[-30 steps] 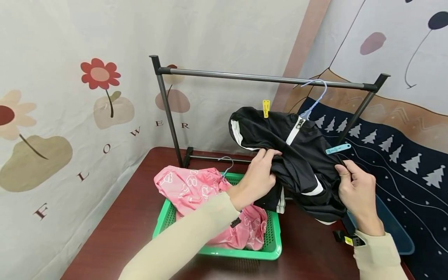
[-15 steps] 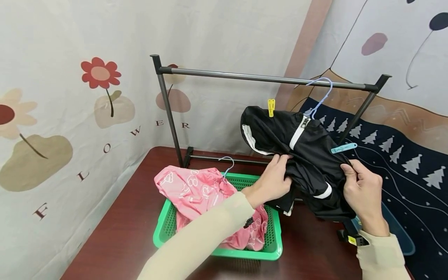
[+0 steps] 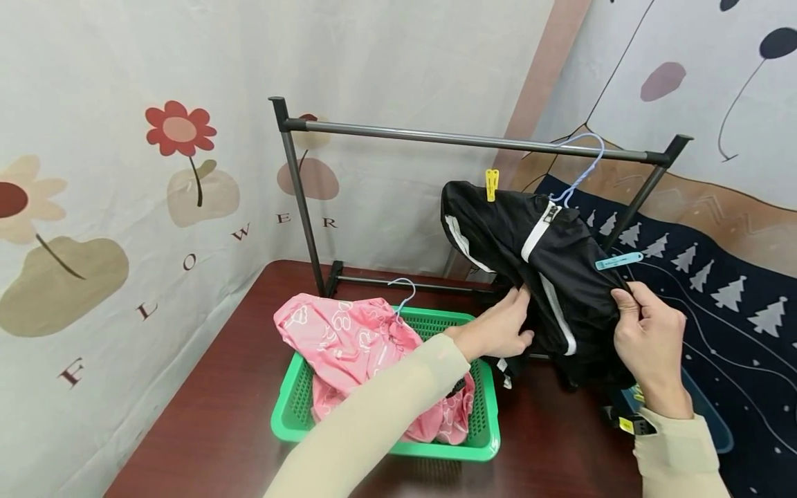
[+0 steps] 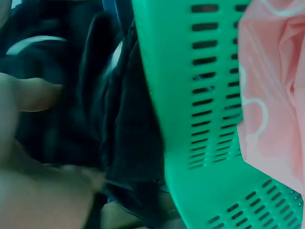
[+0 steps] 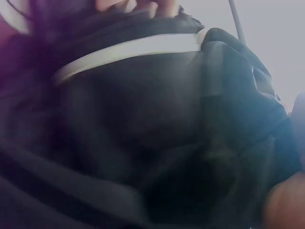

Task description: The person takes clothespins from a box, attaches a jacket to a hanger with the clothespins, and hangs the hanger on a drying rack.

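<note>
A black jacket (image 3: pixel 579 277) with white trim and a zipper hangs from a light blue hanger (image 3: pixel 585 169), whose hook is at the rack's bar. A yellow clothespin (image 3: pixel 492 185) stands on its upper left edge. On its right side sits a light blue clothespin (image 3: pixel 619 261). The left hand (image 3: pixel 498 325) holds the cloth low on the left, its fingertips partly hidden in the folds. Thumb and fingers of the right hand (image 3: pixel 650 339) pinch the jacket's right edge just below the blue clothespin. In the right wrist view, black cloth fills most of the picture, blurred.
A green basket (image 3: pixel 486 443) holds a pink printed garment (image 3: pixel 349 332) with its own blue hanger (image 3: pixel 406 294). The metal rack (image 3: pixel 398 131) stands behind on a dark red table (image 3: pixel 205 394). A blue bin (image 3: pixel 706 408) is at the right, partly behind the right arm.
Both hands and the jacket have shifted slightly to the right, the left hand further. The jacket's front has turned, so a long white trim strip now shows. The basket has stayed put.
</note>
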### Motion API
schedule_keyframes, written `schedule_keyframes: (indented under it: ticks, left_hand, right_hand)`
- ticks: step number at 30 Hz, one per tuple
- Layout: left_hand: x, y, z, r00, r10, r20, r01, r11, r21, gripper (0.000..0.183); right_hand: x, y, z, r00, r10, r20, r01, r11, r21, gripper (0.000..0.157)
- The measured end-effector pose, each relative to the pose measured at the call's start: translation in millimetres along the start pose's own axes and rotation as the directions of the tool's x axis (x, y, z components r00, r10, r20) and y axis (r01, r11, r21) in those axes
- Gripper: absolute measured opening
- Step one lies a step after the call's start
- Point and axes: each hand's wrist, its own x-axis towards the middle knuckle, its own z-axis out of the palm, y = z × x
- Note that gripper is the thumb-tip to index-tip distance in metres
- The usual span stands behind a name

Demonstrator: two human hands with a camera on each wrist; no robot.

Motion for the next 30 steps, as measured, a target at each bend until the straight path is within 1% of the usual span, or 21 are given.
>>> schedule_keyframes:
  ticks: [3, 6, 8, 12, 15, 18, 21, 22, 25, 26, 27, 28, 29, 30]
  left_hand:
    - [-4.7, -0.3, -2.3, 0.999, -0.043, 0.026, 0.041, 0.995, 0.09, 0.072]
    - [-12.6, -1.4, -6.0, 0.996, -0.084, 0.014, 0.08, 0.979, 0.187, 0.054]
    - [-18.7, -3.4, -7.4, 0.993, -0.116, 0.007, 0.111, 0.966, 0.233, 0.049]
    - [-30.3, -8.9, -7.4, 0.985, -0.173, -0.013, 0.171, 0.953, 0.252, 0.049]
    - [-36.2, -13.1, -5.2, 0.982, -0.191, -0.003, 0.186, 0.956, 0.225, 0.048]
    - [-37.9, -16.3, -0.9, 0.983, -0.181, 0.029, 0.172, 0.964, 0.202, 0.054]
    - [-35.4, -17.9, 5.4, 0.989, -0.138, 0.045, 0.127, 0.971, 0.201, 0.053]
    - [-32.1, -22.4, 11.0, 0.994, -0.109, 0.03, 0.1, 0.973, 0.207, 0.047]
    - [-28.1, -21.7, 15.6, 0.999, -0.048, 0.01, 0.045, 0.979, 0.197, 0.015]
    - [-26.1, -21.9, 17.0, 0.999, -0.037, 0.004, 0.036, 0.982, 0.188, 0.004]
    - [-24.3, -22.0, 18.6, 1.0, -0.029, -0.009, 0.03, 0.985, 0.171, 0.008]
    - [-22.0, -22.9, 20.6, 1.0, -0.027, -0.015, 0.028, 0.991, 0.13, 0.017]
    - [-21.1, -19.6, 19.6, 0.999, -0.042, -0.008, 0.042, 0.995, 0.094, 0.024]
    - [-16.7, -23.5, 26.4, 0.999, -0.042, -0.027, 0.044, 0.996, 0.076, 0.027]
  right_hand:
    - [-0.7, 0.9, 0.5, 1.0, 0.013, 0.005, -0.013, 1.0, -0.006, 0.017]
    - [-1.4, 3.4, 1.5, 1.0, 0.015, 0.008, -0.015, 1.0, -0.006, 0.017]
    - [-2.1, 5.4, 2.2, 1.0, 0.015, 0.006, -0.015, 1.0, -0.011, 0.016]
    - [-4.1, 8.5, 3.1, 1.0, 0.014, 0.006, -0.014, 1.0, -0.021, 0.013]
    - [-5.4, 9.2, 2.9, 1.0, 0.015, 0.0, -0.015, 1.0, -0.022, 0.013]
    - [-6.5, 9.0, 2.1, 1.0, 0.018, -0.011, -0.018, 1.0, -0.018, 0.012]
    - [-7.6, 8.9, 2.1, 1.0, 0.022, -0.013, -0.022, 1.0, -0.008, 0.011]
    - [-7.9, 9.1, 2.3, 1.0, 0.023, -0.014, -0.023, 1.0, -0.005, 0.011]
    - [-8.8, 10.1, 3.6, 1.0, 0.023, -0.019, -0.023, 1.0, 0.002, 0.009]
    - [-9.1, 10.6, 4.1, 1.0, 0.022, -0.02, -0.022, 1.0, 0.005, 0.009]
    - [-9.3, 11.0, 4.5, 1.0, 0.021, -0.023, -0.021, 1.0, 0.007, 0.009]
    - [-9.6, 11.3, 4.7, 0.999, 0.021, -0.026, -0.021, 1.0, 0.007, 0.009]
    - [-9.9, 11.6, 4.9, 0.999, 0.021, -0.028, -0.021, 1.0, 0.007, 0.01]
    - [-10.1, 11.7, 4.9, 0.999, 0.021, -0.03, -0.021, 1.0, 0.008, 0.01]
